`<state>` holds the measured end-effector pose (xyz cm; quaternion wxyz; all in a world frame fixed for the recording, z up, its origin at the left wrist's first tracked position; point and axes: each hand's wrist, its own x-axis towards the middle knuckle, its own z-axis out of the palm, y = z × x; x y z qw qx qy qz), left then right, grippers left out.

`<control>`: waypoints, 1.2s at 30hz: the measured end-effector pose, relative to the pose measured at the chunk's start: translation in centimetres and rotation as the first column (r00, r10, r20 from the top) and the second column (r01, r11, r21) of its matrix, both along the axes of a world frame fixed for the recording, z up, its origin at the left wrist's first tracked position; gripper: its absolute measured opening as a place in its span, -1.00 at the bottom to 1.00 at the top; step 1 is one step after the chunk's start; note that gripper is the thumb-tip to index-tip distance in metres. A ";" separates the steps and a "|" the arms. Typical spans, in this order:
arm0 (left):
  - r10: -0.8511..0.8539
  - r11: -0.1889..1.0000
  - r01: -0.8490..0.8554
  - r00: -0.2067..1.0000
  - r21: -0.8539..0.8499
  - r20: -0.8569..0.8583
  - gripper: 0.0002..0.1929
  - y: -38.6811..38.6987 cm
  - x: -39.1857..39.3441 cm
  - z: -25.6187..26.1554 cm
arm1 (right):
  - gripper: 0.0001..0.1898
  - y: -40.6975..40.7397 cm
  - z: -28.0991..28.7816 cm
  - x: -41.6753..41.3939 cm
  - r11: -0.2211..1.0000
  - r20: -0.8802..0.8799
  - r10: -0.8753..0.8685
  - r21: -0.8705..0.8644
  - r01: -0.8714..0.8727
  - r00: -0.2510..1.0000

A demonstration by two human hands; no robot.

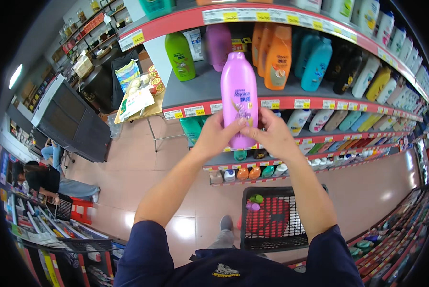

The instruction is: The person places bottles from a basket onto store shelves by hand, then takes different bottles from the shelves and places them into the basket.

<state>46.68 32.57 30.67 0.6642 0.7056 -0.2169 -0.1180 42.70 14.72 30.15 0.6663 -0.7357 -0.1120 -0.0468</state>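
Both my hands hold a pink Rejoice shampoo bottle [239,86] upright before the shelves, its printed front towards me. My left hand [219,132] grips its lower left side and my right hand [271,134] its lower right side, the thumbs nearly meeting over the front. Behind it on the grey shelf stand another purple bottle [218,45], a green bottle [179,56] to the left, and several orange bottles [278,59] and blue bottles [316,66] to the right. The fingers behind the held bottle are hidden.
A black plastic basket [248,245] with small green and purple items is below my right forearm. At left are a folding table [148,112] bearing goods, a large grey appliance [72,118], and a person [45,179] bending by a red stool [81,211]. Stocked shelves [397,233] stand at lower right.
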 end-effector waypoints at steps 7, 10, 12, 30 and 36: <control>0.065 0.997 -0.072 0.980 0.029 0.187 -0.54 0.5 10.1 2.8 | -0.47 -0.4 2.3 11.3 0.969 0.138 -0.056 -0.231 0.087 0.989; 0.082 0.996 -0.086 0.980 0.015 0.181 -0.55 0.5 13.6 3.0 | -0.44 -0.2 3.5 14.3 0.963 0.127 -0.035 -0.260 0.067 0.991; 0.105 0.991 -0.122 0.962 0.053 0.251 -0.56 0.2 15.9 2.6 | -0.42 -0.6 2.7 16.8 0.950 0.138 -0.067 -0.294 0.105 0.988; 0.181 0.968 -0.233 0.906 0.093 0.383 -0.45 -1.2 20.4 -0.2 | -0.38 -0.7 -1.5 21.7 0.910 0.299 -0.193 -0.301 0.285 0.934; 0.248 0.929 -0.343 0.854 0.138 0.456 -0.33 -2.0 20.1 -0.1 | -0.42 -0.7 -0.8 21.6 0.869 0.321 -0.219 -0.366 0.334 0.921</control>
